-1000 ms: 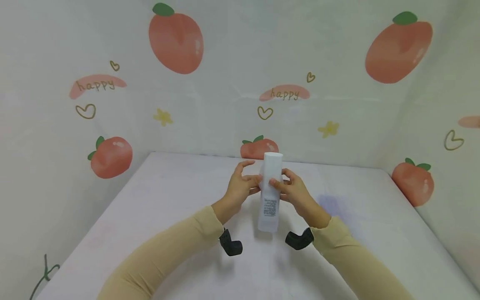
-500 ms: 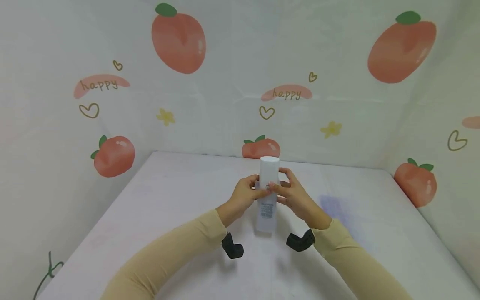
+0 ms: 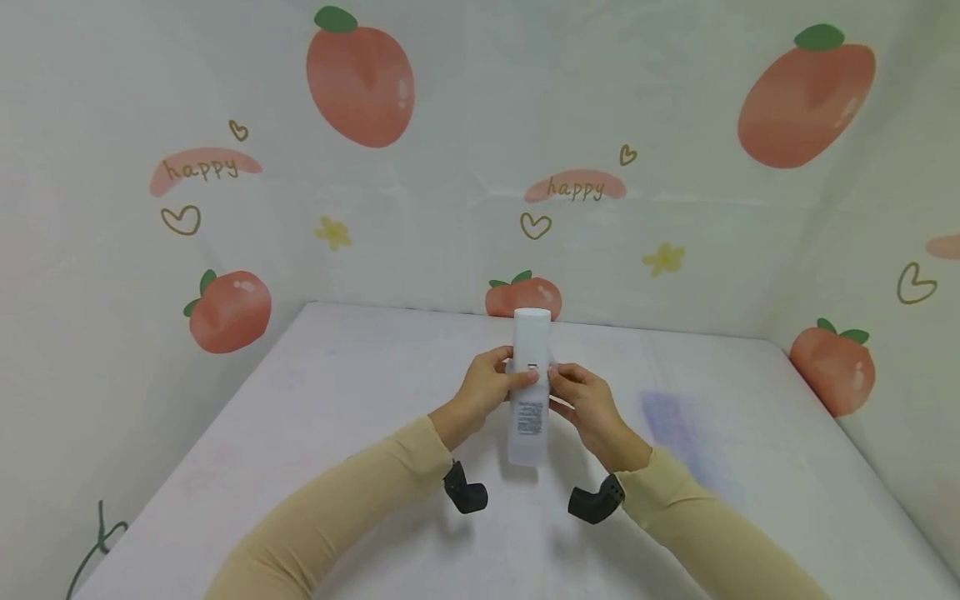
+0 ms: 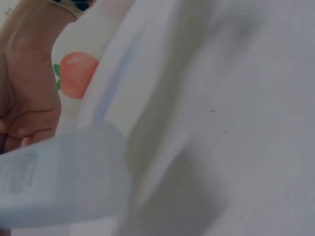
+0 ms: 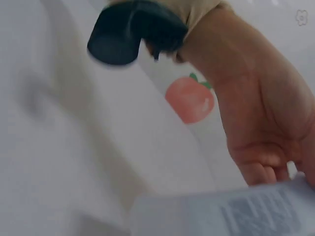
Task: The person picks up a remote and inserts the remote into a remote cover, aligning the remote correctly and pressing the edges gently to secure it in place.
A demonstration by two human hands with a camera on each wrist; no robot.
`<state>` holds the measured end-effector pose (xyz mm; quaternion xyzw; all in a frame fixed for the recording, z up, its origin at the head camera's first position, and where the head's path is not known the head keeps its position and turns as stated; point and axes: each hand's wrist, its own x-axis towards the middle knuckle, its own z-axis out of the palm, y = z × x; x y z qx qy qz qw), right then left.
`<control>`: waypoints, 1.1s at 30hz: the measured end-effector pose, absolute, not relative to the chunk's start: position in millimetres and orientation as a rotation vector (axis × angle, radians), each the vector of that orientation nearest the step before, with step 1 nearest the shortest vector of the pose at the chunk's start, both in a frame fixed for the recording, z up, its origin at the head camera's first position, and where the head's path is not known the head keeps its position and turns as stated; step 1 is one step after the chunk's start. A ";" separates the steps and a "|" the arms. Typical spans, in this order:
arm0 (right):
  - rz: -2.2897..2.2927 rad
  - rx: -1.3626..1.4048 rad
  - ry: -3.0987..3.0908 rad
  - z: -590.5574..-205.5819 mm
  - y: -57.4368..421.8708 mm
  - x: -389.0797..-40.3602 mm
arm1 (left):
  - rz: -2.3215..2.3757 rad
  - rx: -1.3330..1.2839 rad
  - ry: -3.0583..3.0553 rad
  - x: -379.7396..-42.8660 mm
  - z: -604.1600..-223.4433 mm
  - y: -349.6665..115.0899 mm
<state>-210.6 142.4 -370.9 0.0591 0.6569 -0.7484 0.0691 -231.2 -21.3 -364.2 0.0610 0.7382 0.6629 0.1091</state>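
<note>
A tall white bottle (image 3: 529, 417) with a small block of print and a translucent lower end is held up between both hands in the head view. My left hand (image 3: 483, 396) grips its left side, thumb across the front just below a small dark mark. My right hand (image 3: 588, 404) is at its right edge, thumb and fingertips bent together against the side. The left wrist view shows the blurred end of the bottle (image 4: 83, 177) and the right hand (image 4: 32, 93) beyond. In the right wrist view, the printed side of the bottle (image 5: 246, 214) lies below the left hand (image 5: 266, 103).
A white-covered table (image 3: 360, 367) with a purple smudge (image 3: 675, 425) spreads beneath the hands. Behind it hangs a pale cloth wall (image 3: 465, 125) printed with peaches and hearts. Black wrist cameras (image 3: 467, 490) stick out under both sleeves. A green cord (image 3: 101, 542) shows at lower left.
The bottle has shifted slightly left. My left hand's thumb has come further round its front, while my right thumb has moved off the front to the right edge.
</note>
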 end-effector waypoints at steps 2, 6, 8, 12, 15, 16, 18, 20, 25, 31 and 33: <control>-2.330 0.241 1.928 -371.2 139.6 -210.9 | 1.949 0.185 2.153 -231.8 -364.4 -20.5; -2.398 0.305 1.903 -368.9 138.7 -216.1 | 1.953 0.189 2.109 -231.6 -362.8 -17.5; -2.395 0.303 1.923 -366.4 139.2 -219.8 | 1.937 0.193 2.105 -230.6 -361.6 -17.1; -2.339 0.288 1.994 -362.1 140.2 -225.7 | 1.862 0.202 2.091 -226.9 -360.8 -19.3; -2.260 0.275 2.079 -359.1 140.9 -229.3 | 1.824 0.201 2.066 -225.0 -360.8 -20.7; -2.238 0.266 2.104 -358.3 141.0 -230.3 | 1.822 0.198 2.056 -224.6 -360.5 -20.7; -2.220 0.261 2.129 -358.1 141.5 -231.3 | 1.820 0.194 2.045 -224.5 -360.6 -20.3; -2.209 0.258 2.136 -358.8 141.1 -230.6 | 1.820 0.191 2.045 -225.0 -360.4 -20.5; -2.177 0.223 2.146 -362.2 141.8 -222.3 | 1.838 0.182 2.080 -229.1 -360.2 -23.4; -2.216 0.078 2.052 -358.3 142.9 -216.3 | 1.903 0.180 2.127 -234.8 -356.7 -27.2; -2.190 0.021 2.027 -356.2 143.2 -214.5 | 1.895 0.196 2.144 -234.7 -355.0 -27.5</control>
